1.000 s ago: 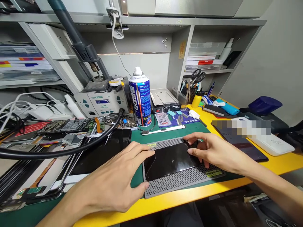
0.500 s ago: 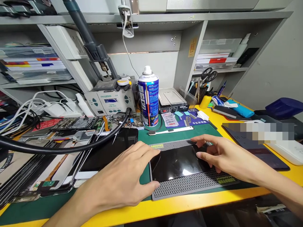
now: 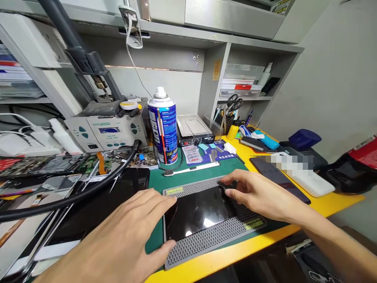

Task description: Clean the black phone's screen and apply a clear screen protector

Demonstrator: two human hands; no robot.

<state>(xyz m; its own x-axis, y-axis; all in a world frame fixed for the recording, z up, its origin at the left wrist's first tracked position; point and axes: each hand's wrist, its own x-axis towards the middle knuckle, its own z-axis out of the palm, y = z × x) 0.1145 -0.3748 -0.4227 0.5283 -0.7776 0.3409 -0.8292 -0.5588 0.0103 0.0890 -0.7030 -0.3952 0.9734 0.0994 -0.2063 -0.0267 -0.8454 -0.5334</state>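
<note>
A glossy black phone screen point(image 3: 200, 210) lies flat on a grey honeycomb-patterned mat point(image 3: 194, 245). My left hand point(image 3: 138, 232) is at the screen's left end, fingers apart. Its fingertips are by the far left corner and its thumb by the near left corner. At the right end my right hand point(image 3: 247, 192) is bent over the screen, with a gap between thumb and index finger. The thumb is beside the screen's far right part; the other fingers are partly hidden behind the hand. Whether either hand presses on the screen cannot be made out.
A blue spray can point(image 3: 163, 129) stands behind the mat, beside a grey soldering station point(image 3: 108, 131). A white-handled brush point(image 3: 191, 169) lies before a small hot plate point(image 3: 194, 131). Stacked phone parts point(image 3: 32, 220) crowd the left, crossed by a black hose point(image 3: 88, 198). A dark phone point(image 3: 279, 179) lies right.
The camera view has turned right, so the bench appears shifted left. Both hands remain at the two ends of the screen, which still lies on the mat.
</note>
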